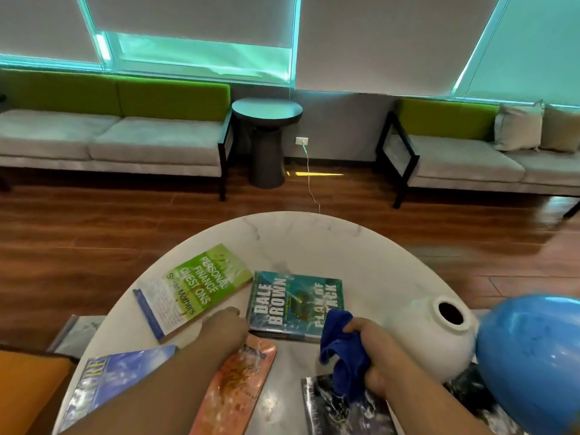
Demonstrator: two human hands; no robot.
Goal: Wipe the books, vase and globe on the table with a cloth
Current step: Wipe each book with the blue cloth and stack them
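Observation:
Several books lie flat on a round white marble table (314, 237): a green one (194, 287), a teal one (295, 301), an orange one (235, 384), a blue-purple one (116, 381) and a dark one (339, 409). A white vase (439, 337) stands at the right, with a blue globe (533, 362) beside it. My right hand (373, 353) grips a bunched blue cloth (340, 346) above the near edge of the teal book. My left hand (227, 328) hovers between the green and teal books; its fingers are hidden from view.
Two grey sofas with green backs stand along the far wall, with a dark round side table (266, 139) between them. A white cable (309, 177) runs from a wall socket across the wood floor. An orange cushion (28, 387) sits at the near left.

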